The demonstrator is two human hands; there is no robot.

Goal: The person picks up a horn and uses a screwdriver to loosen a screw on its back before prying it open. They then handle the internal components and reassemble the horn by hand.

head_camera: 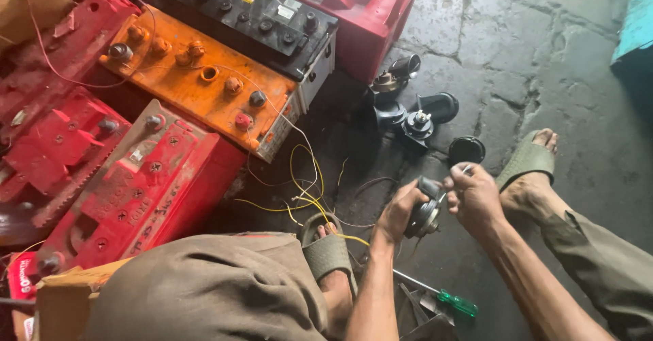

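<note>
My left hand [396, 212] grips a round black and silver vehicle horn [425, 213] just above the dark floor. My right hand [474, 197] is closed on the horn's upper edge and pinches a thin metal tool or terminal at its top. Both hands sit between my two sandalled feet [530, 167]. Thin yellow and white wires [306, 191] lie on the floor to the left of my left hand.
Several red, orange and black vehicle batteries [204, 82] fill the left and top. More black horns [418, 113] and a round black cap [466, 150] lie on the cracked floor ahead. A green-handled screwdriver [452, 301] lies near my left foot.
</note>
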